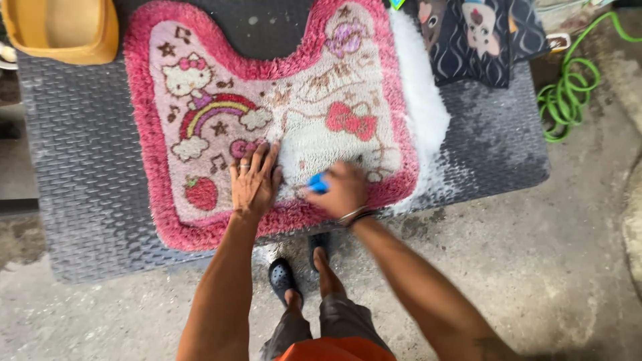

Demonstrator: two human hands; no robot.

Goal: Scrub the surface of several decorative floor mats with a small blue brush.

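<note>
Outdoors on wet concrete, the right hand (pixel 344 190) has its fingers closed around a blue brush (pixel 319 182) on the pink shaggy mat (pixel 281 113). Just beside it, the left hand (pixel 254 180) presses flat, fingers spread, on the mat lying lengthwise across a grey foam pad (pixel 80 167).

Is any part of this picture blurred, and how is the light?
Head view: the right hand on the blue brush is motion-blurred; the left hand and the pink mat look sharper; the light is soft daylight without hard shadows; the white foam looks overexposed.
</note>
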